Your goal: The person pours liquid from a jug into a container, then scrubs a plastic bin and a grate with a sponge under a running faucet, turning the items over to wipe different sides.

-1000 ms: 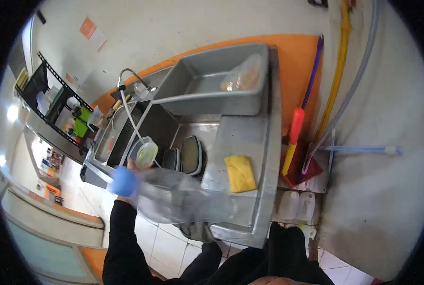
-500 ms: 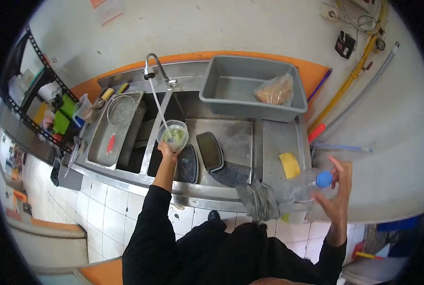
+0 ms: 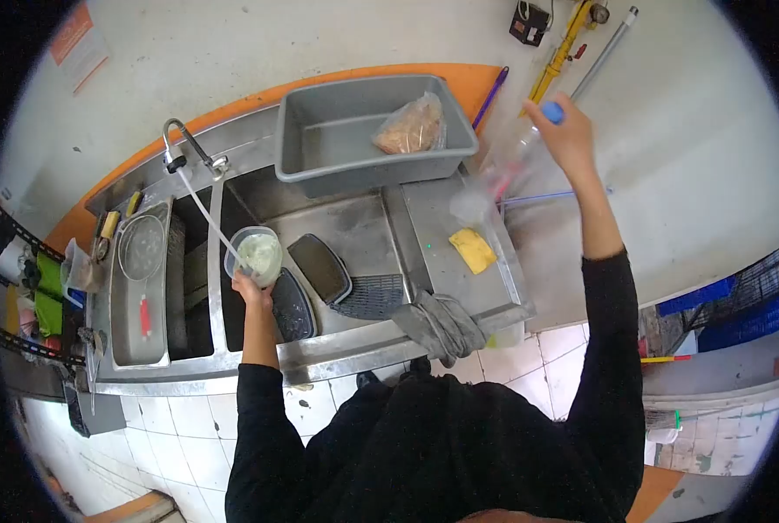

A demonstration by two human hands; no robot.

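Note:
My left hand (image 3: 254,290) grips a clear plastic container (image 3: 257,254) over the sink. Water from the faucet (image 3: 176,161) runs into it, and the contents look pale green and foamy. At the upper right, my right hand (image 3: 565,131) is closed round the blue-capped neck of a clear plastic bottle (image 3: 503,170), which is blurred and points down to the left. Below the bottle a yellow sponge (image 3: 472,250) lies on the steel drainboard (image 3: 437,213).
A grey tub (image 3: 324,170) holding a plastic bag (image 3: 414,126) stands behind the sink. Dark trays (image 3: 319,268) lie in the basin. A grey cloth (image 3: 442,327) hangs over the front edge. At the left is a steel pan (image 3: 156,314) with a strainer (image 3: 142,247).
My right hand has closed on the bottle's neck and lifted it up and away from the front edge. The view has shifted right. The container's contents look foamier and fuller.

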